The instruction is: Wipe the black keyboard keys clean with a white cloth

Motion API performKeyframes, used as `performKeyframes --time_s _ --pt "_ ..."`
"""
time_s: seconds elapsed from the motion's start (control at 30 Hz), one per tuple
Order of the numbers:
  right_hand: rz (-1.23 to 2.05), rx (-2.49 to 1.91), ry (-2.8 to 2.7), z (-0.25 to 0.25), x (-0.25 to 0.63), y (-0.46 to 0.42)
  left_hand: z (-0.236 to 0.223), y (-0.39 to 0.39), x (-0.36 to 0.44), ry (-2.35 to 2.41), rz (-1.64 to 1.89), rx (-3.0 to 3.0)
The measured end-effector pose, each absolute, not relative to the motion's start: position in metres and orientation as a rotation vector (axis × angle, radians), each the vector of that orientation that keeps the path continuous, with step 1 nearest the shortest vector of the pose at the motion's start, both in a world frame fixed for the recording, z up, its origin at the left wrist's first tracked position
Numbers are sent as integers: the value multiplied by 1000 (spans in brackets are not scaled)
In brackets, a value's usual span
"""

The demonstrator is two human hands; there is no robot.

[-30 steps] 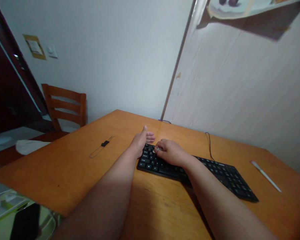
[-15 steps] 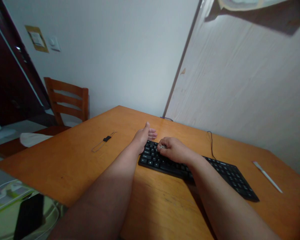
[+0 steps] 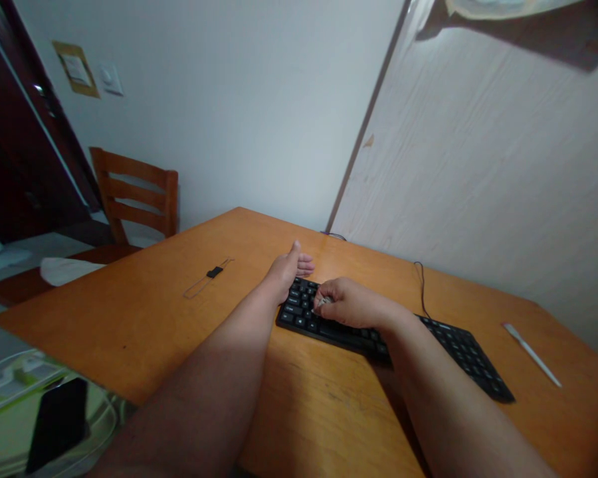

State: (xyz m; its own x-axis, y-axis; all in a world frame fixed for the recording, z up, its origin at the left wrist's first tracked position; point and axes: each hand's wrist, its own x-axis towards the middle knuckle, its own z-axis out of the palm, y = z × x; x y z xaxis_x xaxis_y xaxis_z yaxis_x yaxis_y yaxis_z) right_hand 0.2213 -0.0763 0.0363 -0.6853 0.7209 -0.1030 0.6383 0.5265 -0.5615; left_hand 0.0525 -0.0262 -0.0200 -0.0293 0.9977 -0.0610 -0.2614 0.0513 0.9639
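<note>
Right hand (image 3: 351, 304), fingers curled, pinches a small pale object over the black keyboard (image 3: 443, 342) on the wooden table (image 3: 144, 318); left hand (image 3: 286, 269) lies flat, open, beside the keyboard's left end. White pen (image 3: 531, 345) lies far right.

arms: bare, no sleeves | left hand (image 3: 285, 271), right hand (image 3: 346, 303): ungloved

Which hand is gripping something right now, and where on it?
The right hand pinches a small pale object at its fingertips over the keyboard; the grip point is unclear. The left hand holds nothing.
</note>
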Motion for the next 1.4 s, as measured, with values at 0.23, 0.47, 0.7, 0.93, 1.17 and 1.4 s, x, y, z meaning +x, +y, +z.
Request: performKeyframes --time_s 0.23,0.47,0.7,0.93,1.17,1.4 --pt "620 -1144 -2450 22 212 -70 -21 -25 53 1072 1309 964" --pt "498 -1185 -2504 19 205 -73 -21 -26 53 1070 1312 992" --pt "614 -1151 -2622 29 207 -80 -21 -25 54 1076 1307 969" --pt "759 -1225 -2706 38 217 -82 -20 -26 54 1064 1311 991" --pt "798 -1315 -2774 47 229 -80 -22 -24 53 1065 1313 1016" --pt "896 -1419 -2758 58 244 -77 -22 -24 53 1093 1303 1010"
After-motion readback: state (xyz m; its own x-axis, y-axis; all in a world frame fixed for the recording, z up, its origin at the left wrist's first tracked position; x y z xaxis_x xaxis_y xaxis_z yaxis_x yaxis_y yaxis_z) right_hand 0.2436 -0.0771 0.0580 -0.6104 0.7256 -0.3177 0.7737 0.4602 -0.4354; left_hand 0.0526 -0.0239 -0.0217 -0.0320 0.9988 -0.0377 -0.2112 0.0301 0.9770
